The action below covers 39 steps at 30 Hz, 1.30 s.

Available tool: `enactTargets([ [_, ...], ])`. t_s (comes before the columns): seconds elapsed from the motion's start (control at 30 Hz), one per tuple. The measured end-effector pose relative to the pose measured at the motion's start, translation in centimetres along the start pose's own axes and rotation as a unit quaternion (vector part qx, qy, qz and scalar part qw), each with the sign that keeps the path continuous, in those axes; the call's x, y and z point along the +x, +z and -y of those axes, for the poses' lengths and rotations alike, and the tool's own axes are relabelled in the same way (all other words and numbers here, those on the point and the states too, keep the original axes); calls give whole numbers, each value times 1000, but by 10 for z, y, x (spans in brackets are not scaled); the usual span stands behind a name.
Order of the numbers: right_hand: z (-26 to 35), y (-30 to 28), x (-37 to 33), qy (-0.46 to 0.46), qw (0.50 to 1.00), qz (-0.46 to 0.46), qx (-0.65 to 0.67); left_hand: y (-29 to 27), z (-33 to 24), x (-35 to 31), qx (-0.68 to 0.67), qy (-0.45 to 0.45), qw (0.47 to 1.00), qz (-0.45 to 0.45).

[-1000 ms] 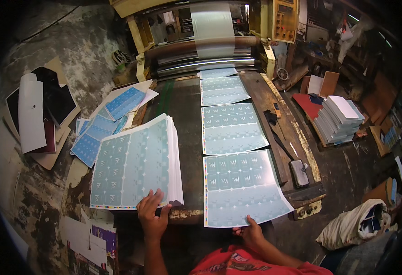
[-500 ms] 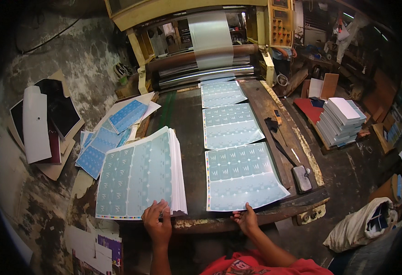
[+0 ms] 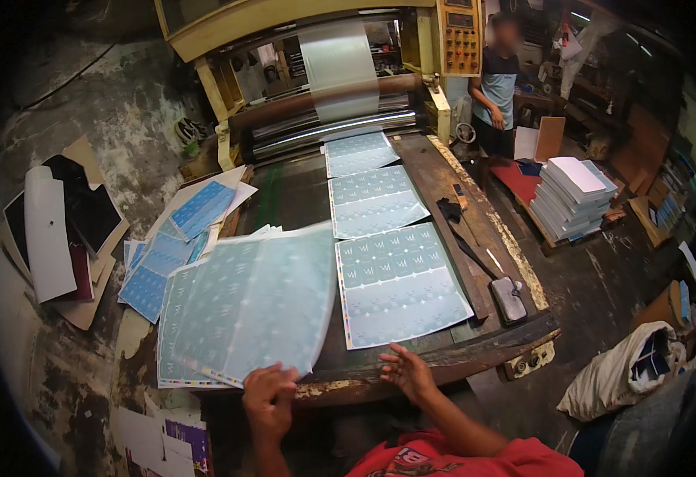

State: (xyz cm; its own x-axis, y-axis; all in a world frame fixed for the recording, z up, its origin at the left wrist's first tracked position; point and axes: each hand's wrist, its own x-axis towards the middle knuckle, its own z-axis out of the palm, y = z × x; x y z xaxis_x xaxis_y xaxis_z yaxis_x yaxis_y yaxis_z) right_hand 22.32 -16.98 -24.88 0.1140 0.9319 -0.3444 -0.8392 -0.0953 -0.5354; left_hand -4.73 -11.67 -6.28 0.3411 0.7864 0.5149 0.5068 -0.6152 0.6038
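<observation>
My left hand [image 3: 270, 397] has its fingers closed on the near edge of a printed teal sheet [image 3: 257, 306]. That sheet is blurred and lies askew over a stack of like sheets [image 3: 172, 338], whose left edge shows beneath it. My right hand [image 3: 410, 374] is open, fingers apart, just off the near edge of another printed sheet [image 3: 400, 286]. This one lies flat on the dark machine table [image 3: 292, 187], in line with two more sheets [image 3: 376, 199] that lead back to the rollers.
Shiny rollers [image 3: 336, 135] span the table's back under a hanging clear film [image 3: 340, 75]. Blue printed sheets [image 3: 165, 254] lie left of the stack. At right are a grey block-like object [image 3: 507, 300], a pile of sheets [image 3: 574, 199] and a white sack [image 3: 618, 374]. Another person [image 3: 497, 91] stands beside the control panel.
The top sheet on the stack has shifted rightward and turned askew, with my left hand at its edge. My right hand's fingers have spread. The view has swung slightly right, bringing the other person into sight.
</observation>
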Motion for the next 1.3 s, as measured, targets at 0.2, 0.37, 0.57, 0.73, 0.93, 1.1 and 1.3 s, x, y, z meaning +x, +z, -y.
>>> enactTargets([
  [0.2, 37, 40, -44, 53, 979, 192, -34, 8, -34, -1, -4, 105, 971, 215],
  [0.37, 21, 19, -48, 60, 995, 40, -62, 7, -16, -4, 105, 62, 989, 90],
  [0.57, -33, -69, -57, 121, 991, -14, -52, 12, 6, -8, 146, -102, 984, -25],
  [0.73, -36, -58, -90, 142, 984, -72, -85, 18, -22, -22, -22, 40, 998, 49],
  [0.93, -30, -45, -111, 175, 979, -67, -86, 16, -39, -22, -141, -7, 979, 149],
  [1.1, -44, -52, -94, 98, 987, -98, -81, 27, -32, -30, -238, -46, 938, 249],
  [1.3, -41, -44, -72, 62, 991, -103, -58, 41, -21, -46, -333, -103, 899, 265],
])
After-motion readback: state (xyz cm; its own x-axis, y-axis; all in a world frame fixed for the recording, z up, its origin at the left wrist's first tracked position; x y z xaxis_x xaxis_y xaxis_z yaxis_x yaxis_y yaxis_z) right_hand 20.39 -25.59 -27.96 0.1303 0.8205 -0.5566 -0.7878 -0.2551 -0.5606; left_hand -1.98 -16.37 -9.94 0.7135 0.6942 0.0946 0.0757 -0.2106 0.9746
